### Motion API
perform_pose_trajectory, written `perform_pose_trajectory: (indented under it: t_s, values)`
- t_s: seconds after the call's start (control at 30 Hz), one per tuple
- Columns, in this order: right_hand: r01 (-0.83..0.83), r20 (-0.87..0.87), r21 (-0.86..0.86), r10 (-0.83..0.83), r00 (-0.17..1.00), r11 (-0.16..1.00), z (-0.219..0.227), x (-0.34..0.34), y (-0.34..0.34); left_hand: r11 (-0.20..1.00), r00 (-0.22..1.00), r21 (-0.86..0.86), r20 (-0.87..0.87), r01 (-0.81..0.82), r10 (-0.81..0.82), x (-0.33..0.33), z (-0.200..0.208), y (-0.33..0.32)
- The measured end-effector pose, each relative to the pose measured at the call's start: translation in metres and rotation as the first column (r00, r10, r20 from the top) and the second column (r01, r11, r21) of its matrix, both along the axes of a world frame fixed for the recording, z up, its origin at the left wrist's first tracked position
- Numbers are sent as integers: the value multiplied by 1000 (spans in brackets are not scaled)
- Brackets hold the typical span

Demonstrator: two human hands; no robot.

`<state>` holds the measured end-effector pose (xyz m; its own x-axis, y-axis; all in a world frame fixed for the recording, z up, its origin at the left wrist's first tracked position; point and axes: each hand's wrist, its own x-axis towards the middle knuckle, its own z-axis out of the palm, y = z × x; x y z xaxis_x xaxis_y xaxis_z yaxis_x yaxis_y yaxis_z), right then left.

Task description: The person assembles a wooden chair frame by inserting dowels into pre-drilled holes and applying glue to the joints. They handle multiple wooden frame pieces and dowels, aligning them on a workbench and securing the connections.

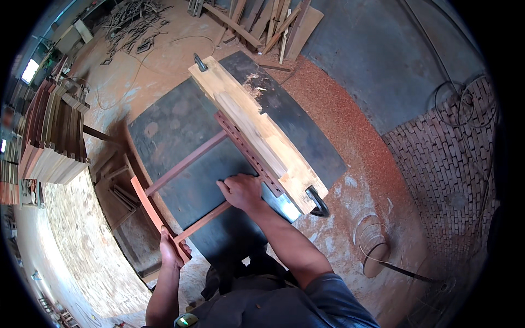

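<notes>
A wooden frame lies across a dark worktable. Two crosspieces, a far one and a near one, run between a reddish left rail and a darker right rail with holes along it. My left hand is closed round the near end of the left rail, beside its joint with the near crosspiece. Against the right rail, my right hand is closed over the right end of the near crosspiece; its thumb points left and its underside is hidden. The right rail rests along a pale board.
Black clamps, a far one and a near one, sit at the board's ends. Stacked timber stands at left. Planks lean at the back, and metal pieces lie on the floor. A round-based stand is at right.
</notes>
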<state>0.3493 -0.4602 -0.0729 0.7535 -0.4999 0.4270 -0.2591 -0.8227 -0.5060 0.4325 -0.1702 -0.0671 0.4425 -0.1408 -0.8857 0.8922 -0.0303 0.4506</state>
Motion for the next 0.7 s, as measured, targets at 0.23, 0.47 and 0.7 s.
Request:
perform_pose_trajectory:
  t_s: [0.23, 0.47, 0.7]
  values:
    - [2, 8, 8, -2, 1000, 1000, -1, 17, -5, 1000, 1000, 1, 22, 11, -11, 16, 3, -7]
    - [2, 38, -2, -2, 999, 1000, -3, 31, -8, 1000, 999, 4, 48, 4, -4, 29, 4, -13]
    - [7, 27, 7, -7, 1000, 1000, -4, 48, -12, 1000, 999, 10, 29, 12, -13, 47, 9, -19]
